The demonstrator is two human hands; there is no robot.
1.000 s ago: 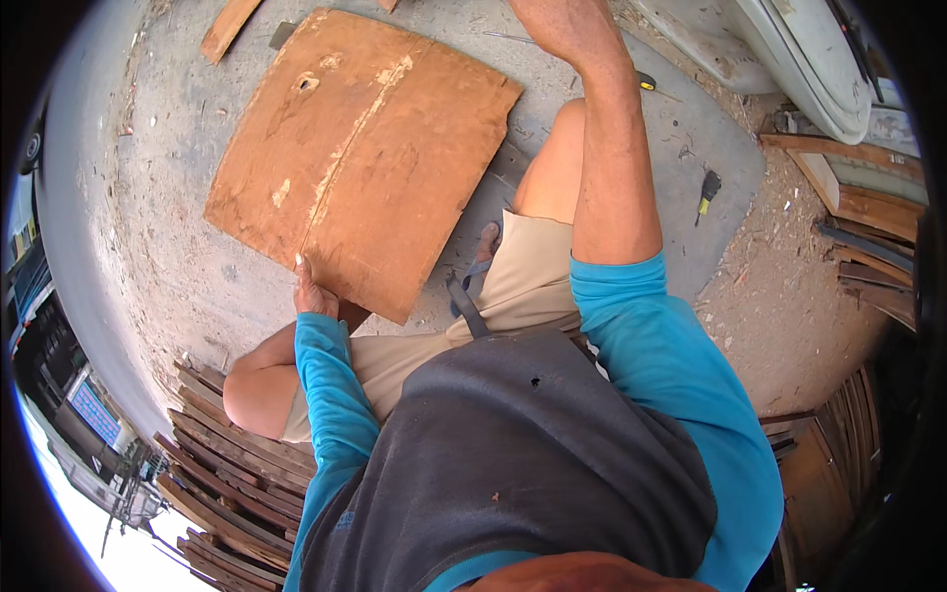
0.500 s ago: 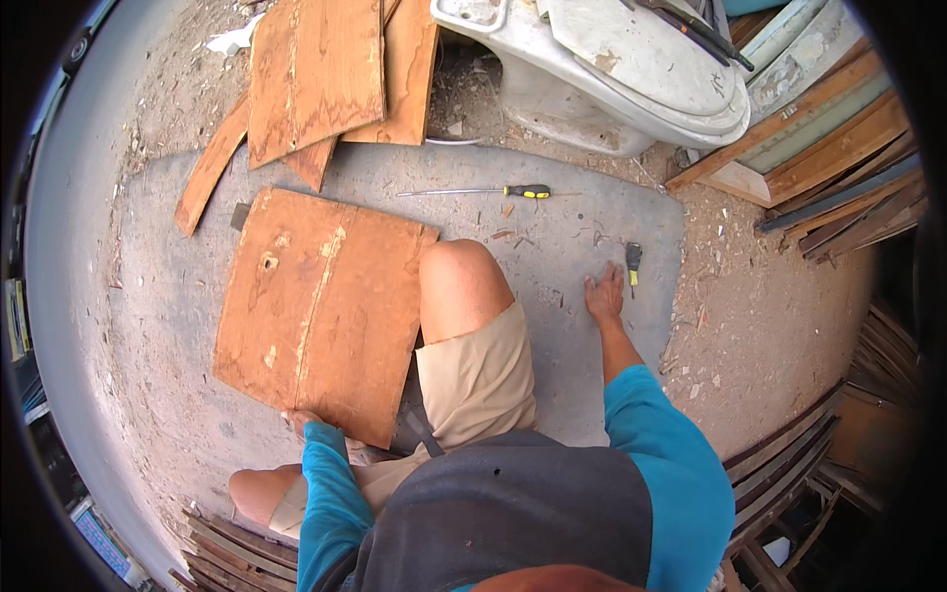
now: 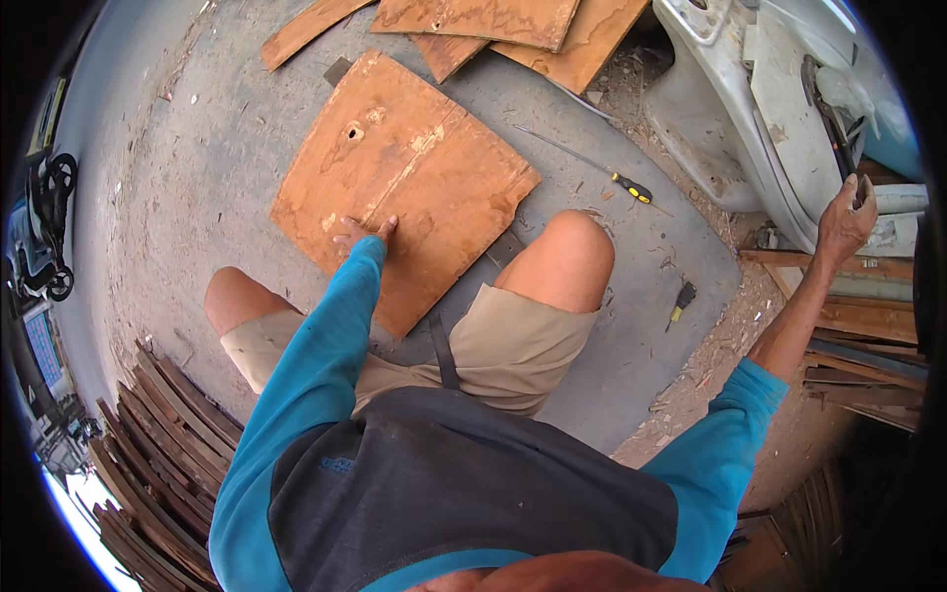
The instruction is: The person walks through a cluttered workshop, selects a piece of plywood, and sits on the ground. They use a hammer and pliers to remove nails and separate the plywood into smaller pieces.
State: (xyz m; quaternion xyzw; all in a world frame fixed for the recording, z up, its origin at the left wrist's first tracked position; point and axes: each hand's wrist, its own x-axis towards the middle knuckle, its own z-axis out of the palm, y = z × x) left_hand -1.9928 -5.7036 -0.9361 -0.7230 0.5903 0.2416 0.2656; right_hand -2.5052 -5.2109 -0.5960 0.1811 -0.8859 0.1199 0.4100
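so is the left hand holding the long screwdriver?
No: the left hand rests flat on the brown board, while the long screwdriver lies untouched on the concrete beyond the board's right edge.

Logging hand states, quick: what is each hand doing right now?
Left hand: open, flat on the plywood panel.
Right hand: at the white shell's edge; grip cannot be told.

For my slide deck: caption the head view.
Left hand pressing a plywood panel; right hand gripping a dark tool.
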